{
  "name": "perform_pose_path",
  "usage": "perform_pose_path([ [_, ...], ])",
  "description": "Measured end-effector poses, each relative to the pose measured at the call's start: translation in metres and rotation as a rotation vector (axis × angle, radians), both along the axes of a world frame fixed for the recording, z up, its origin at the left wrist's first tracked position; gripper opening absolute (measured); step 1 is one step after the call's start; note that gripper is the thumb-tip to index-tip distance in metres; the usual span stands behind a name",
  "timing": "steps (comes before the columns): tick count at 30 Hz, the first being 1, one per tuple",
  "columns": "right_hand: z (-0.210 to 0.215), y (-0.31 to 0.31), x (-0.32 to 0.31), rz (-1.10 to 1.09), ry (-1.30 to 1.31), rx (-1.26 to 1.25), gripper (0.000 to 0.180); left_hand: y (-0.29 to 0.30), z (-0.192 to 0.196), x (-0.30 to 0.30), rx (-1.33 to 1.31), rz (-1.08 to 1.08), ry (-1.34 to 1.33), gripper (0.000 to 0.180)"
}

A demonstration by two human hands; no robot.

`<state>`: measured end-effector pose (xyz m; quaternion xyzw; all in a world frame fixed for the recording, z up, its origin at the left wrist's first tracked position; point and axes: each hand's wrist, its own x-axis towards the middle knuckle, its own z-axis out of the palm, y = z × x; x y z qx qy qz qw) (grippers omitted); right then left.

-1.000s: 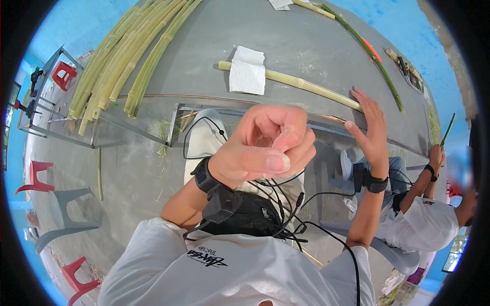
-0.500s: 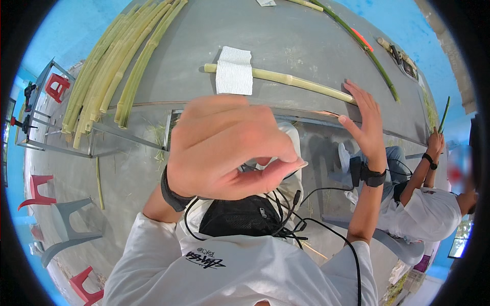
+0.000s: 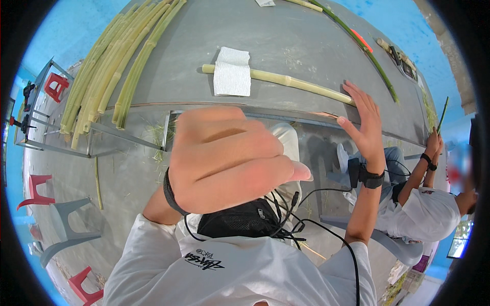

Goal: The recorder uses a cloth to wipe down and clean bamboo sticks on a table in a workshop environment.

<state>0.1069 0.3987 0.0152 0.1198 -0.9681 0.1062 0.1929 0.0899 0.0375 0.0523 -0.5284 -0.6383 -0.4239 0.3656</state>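
My left hand [image 3: 229, 160] is raised close before me, above the black waist bag, fingers curled into a fist and thumb pointing right. Its palm side is hidden, so I cannot see whether anything is inside. My right hand [image 3: 365, 120] rests at the grey table's near edge, fingers spread and open, at the right end of a pale green peeled stalk [image 3: 291, 81] that looks like bamboo. Over the stalk's left part lies a white crinkled sheet of paper [image 3: 232, 71].
Several peeled stalks [image 3: 117, 61] overhang the table's near edge at left. A dark green stalk [image 3: 367, 51] lies far right beside an orange-red object [image 3: 361, 41]. Black cables [image 3: 286, 219] hang at my waist. A co-worker [image 3: 421, 209] sits at right, holding a green stalk.
My left hand has rolled from a pinch with a visible gap into a fist with its back facing me. My right hand and the stalk have hardly moved.
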Motion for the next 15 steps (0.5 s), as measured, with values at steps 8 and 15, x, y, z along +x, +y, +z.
perform_pose_path([
  [8,0.000,-0.002,-0.001,-0.006,-0.002,-0.005,0.077,0.003,-0.005,0.002,0.077,0.019,-0.026,0.028],
  [15,-0.003,0.000,-0.003,0.016,0.014,0.002,0.078,-0.015,-0.032,-0.029,-0.012,0.294,-0.245,0.025],
])
